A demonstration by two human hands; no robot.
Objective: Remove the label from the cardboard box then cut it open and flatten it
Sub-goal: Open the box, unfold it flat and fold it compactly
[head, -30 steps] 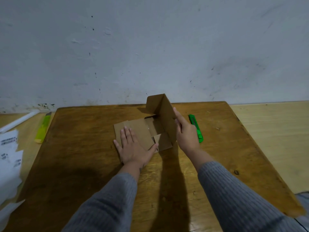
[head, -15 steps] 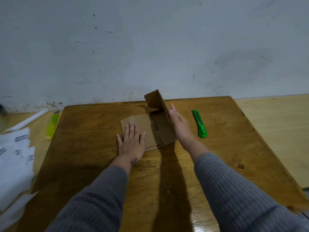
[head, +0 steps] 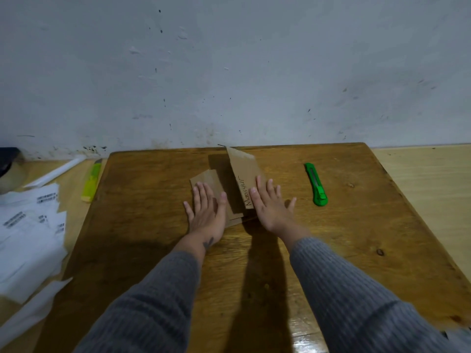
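Note:
The brown cardboard box (head: pixel 243 174), cut open, lies folded nearly flat in the middle of the wooden table (head: pixel 158 225). Its right panel, with dark lettering along one edge, still slopes up a little at the far end. My left hand (head: pixel 207 208) presses flat with straight fingers on the left flap. My right hand (head: pixel 270 202) lies flat with spread fingers on the lettered panel's right side. A green utility knife (head: pixel 316 184) lies on the table to the right of my right hand, apart from it.
On the lower surface left of the table lie a yellow-green utility knife (head: pixel 91 183), a white tube (head: pixel 54 173) and a heap of white peeled labels (head: pixel 28 225). A grey wall rises right behind the table. Pale floor lies to the right.
The upright panel has been pushed down leftward onto the rest of the box. My right hand went from its side onto its top, palm down. My left hand stays pressed on the left flap.

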